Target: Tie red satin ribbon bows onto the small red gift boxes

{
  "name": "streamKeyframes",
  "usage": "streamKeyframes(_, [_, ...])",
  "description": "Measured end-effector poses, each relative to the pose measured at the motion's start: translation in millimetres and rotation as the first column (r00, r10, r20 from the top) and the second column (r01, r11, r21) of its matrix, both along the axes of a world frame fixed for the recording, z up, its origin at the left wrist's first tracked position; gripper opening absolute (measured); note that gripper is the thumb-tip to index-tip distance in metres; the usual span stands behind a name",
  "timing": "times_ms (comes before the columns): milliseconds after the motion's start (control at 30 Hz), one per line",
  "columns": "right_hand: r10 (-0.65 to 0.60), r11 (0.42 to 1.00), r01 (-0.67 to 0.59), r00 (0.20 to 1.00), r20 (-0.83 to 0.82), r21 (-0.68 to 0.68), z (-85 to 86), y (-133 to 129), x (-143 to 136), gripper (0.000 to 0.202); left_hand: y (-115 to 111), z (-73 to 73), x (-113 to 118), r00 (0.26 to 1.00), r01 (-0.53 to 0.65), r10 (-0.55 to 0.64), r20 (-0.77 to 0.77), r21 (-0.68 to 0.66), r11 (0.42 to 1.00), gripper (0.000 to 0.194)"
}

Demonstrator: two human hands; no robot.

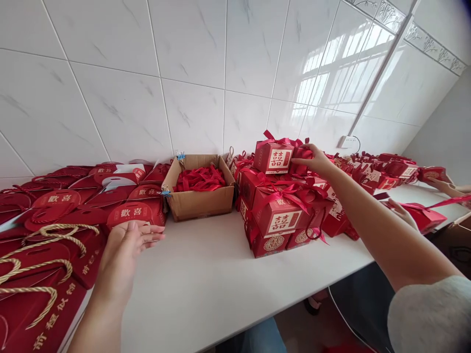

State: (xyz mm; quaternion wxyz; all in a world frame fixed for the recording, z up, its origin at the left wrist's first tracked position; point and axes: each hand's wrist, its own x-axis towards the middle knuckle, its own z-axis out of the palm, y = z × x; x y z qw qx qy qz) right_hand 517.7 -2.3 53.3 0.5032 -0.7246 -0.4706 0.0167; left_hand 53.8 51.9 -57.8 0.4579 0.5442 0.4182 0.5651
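My left hand (pixel 134 240) hovers over the left part of the table, palm turned up and fingers loosely stretched, with nothing in it. Just behind its fingers stands a red box with gold lettering (pixel 134 212). My right hand (pixel 312 159) reaches to the top of a stack of red gift boxes, its thumb and fingers around a ribboned gift box (pixel 300 156); that box is partly hidden by the hand. Beside it sits another gift box (pixel 275 158) with a white double-character label and a ribbon bow. More bow-tied boxes (pixel 281 215) are stacked underneath.
A cardboard box (pixel 200 203) of red ribbons (pixel 201 177) stands against the tiled wall. Red bags with gold rope handles (pixel 55 274) crowd the left side. At the right, another person's hand (pixel 403 213) is by a red box (pixel 425 218), and more boxes line the wall.
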Motion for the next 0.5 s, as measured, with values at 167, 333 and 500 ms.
streamKeyframes(167, [-0.068, 0.989, 0.077, 0.995, -0.075, 0.126, 2.3, -4.4, -6.5, 0.065, 2.8, 0.7, 1.0, 1.0, 0.013, -0.014, -0.022, -0.021, 1.0, 0.052])
streamKeyframes(333, [-0.169, 0.889, 0.176, 0.984, -0.054, 0.423, 4.7, -73.9, -13.6, 0.062, 5.9, -1.4, -2.0, 0.999, 0.023, -0.025, -0.044, -0.045, 0.999, 0.048])
streamKeyframes(500, [-0.208, 0.872, 0.201, 0.978, -0.035, 0.447, -40.3, -161.3, -13.6, 0.06, 3.6, -7.2, 0.8, 0.997, 0.004, -0.006, -0.075, -0.016, 1.0, 0.044])
